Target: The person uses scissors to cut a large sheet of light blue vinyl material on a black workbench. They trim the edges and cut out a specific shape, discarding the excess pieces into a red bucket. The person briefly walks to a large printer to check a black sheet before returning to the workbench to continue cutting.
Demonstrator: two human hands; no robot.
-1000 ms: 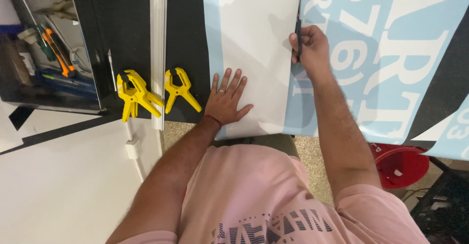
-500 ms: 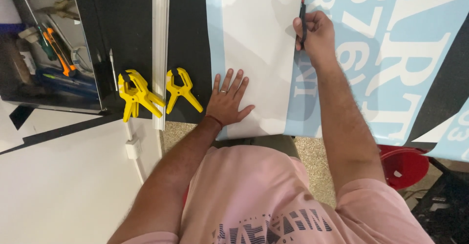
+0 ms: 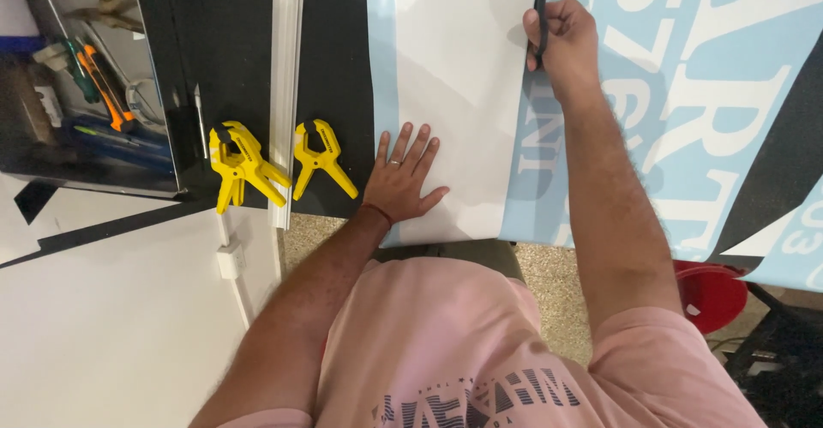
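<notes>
Large vinyl sheet (image 3: 463,93) spread flat over black table (image 3: 334,68): plain white panel under the hands, thin pale-blue strip along its left margin. To the right of the right hand, a broad pale-blue sign graphic (image 3: 703,93) with big white block letters and numerals, running at a slant; lettering not copied.

Right hand (image 3: 561,42): fingers curled tight around a slim dark cutting tool (image 3: 541,12), pinched between thumb and fingers. Tool is thin, black, pen-like. Long axis runs straight away from the person along the seam where white meets blue; far end passes out of the top of view, so the tip cannot be made out.

Left hand (image 3: 403,179): fingers spread, palm pressed flat on the white panel, below and left of the grip, near the sheet's close edge.

Further left of the flat hand, on black surface: two yellow spring clamps (image 3: 244,162), one either side of a white strip (image 3: 285,93).
</notes>
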